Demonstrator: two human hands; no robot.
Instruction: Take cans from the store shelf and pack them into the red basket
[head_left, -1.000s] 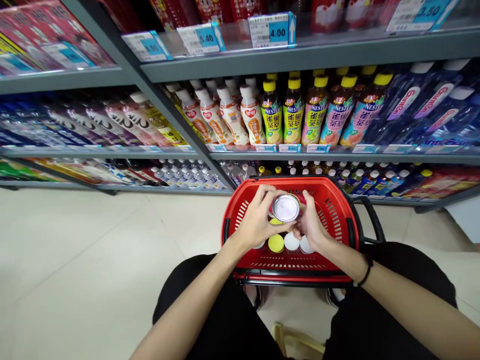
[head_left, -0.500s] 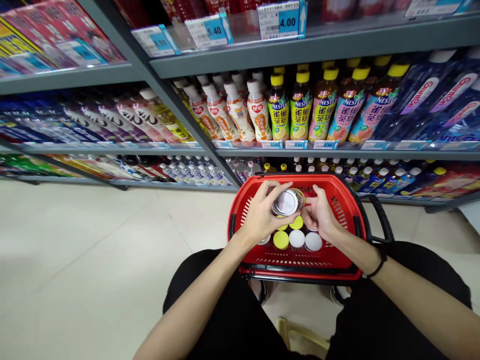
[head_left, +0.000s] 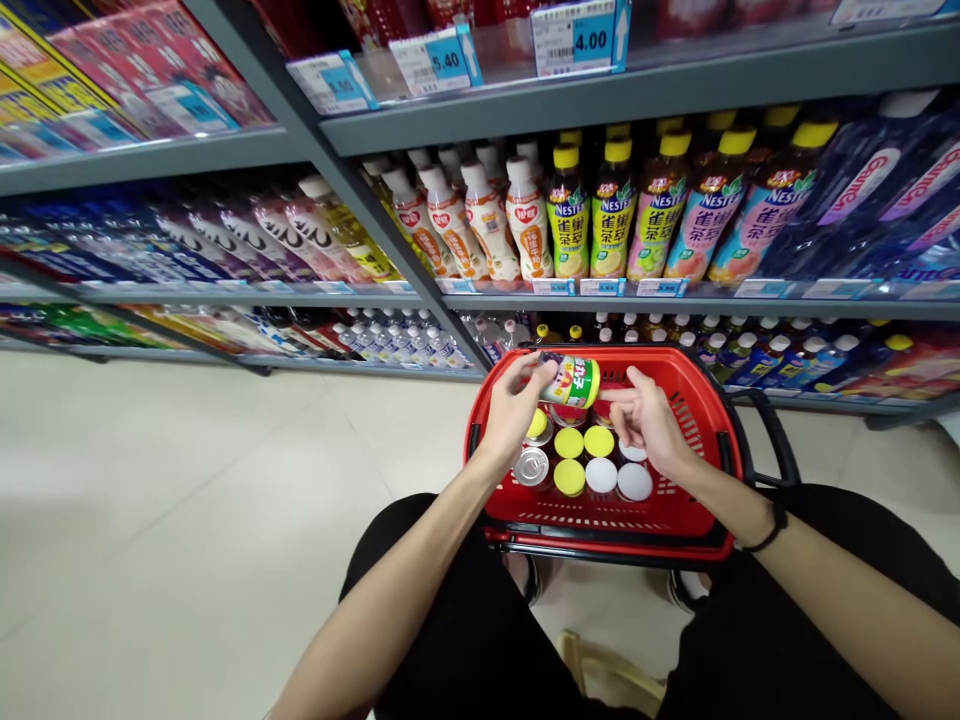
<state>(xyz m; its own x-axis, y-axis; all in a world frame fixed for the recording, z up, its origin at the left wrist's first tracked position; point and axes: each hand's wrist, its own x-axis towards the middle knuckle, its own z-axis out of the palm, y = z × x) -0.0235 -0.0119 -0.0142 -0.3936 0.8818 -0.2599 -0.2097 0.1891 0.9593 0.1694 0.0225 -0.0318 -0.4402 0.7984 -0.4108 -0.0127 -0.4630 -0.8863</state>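
Observation:
My left hand (head_left: 514,408) is closed round a can (head_left: 576,382) with a green and white label and a yellow lid. The can lies on its side above the red shopping basket (head_left: 694,450), its yellow lid facing right. My right hand (head_left: 651,420) has its thumb and index finger apart, the index fingertip at or very near the lid; its other fingers are partly curled. Below, inside the basket, stand several cans with yellow lids (head_left: 569,477), white lids (head_left: 634,482) and a bare metal top (head_left: 531,466). My hands and the held can hide some of them.
Shelves of bottled drinks (head_left: 570,225) rise just beyond the basket, with a grey shelf edge (head_left: 600,105) and price tags (head_left: 577,40). A black basket handle (head_left: 780,430) sticks out on the right. Pale tiled floor (head_left: 187,500) lies at the left; a stool (head_left: 607,670) shows between my legs.
The can in my left hand has turned from its metal end facing me to lying sideways, label showing and yellow lid to the right. My right hand stays beside it. The view has shifted slightly.

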